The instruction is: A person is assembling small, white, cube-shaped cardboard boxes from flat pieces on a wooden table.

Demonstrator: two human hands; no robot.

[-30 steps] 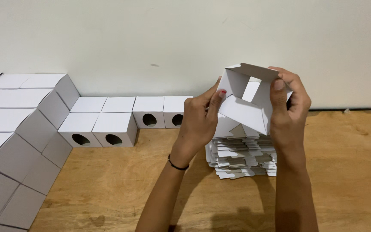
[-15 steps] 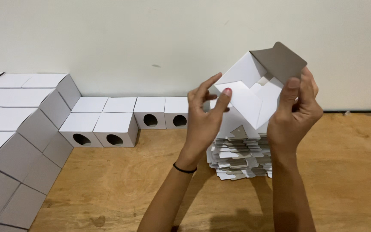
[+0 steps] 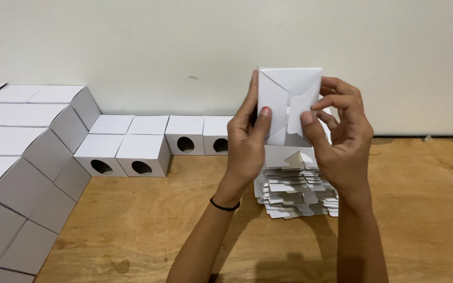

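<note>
1. up in front of the pale wall (image 3: 132,47), well above the wooden floor (image 3: 420,209): a small white carton (image 3: 284,91), half folded, held between both hands.
2. stands upright, long axis roughly vertical, flap side turned toward the camera, top edge level, one curved tuck flap lying over the folded face.
3. left hand (image 3: 245,144) closed on the carton's left edge, fingers behind it, thumb pressed on the front.
4. right hand (image 3: 344,141) closed on the right edge, thumb tip on the curved flap, fingers bent around the side.
5. directly below the hands: a stack of flat white blanks (image 3: 297,191), resting on the floor, edges uneven.
6. further left along the wall: finished white boxes (image 3: 142,149) with round holes facing forward, set touching in rows.
7. at far left: a stepped bank of more white boxes (image 3: 22,157), plain faces outward.
</note>
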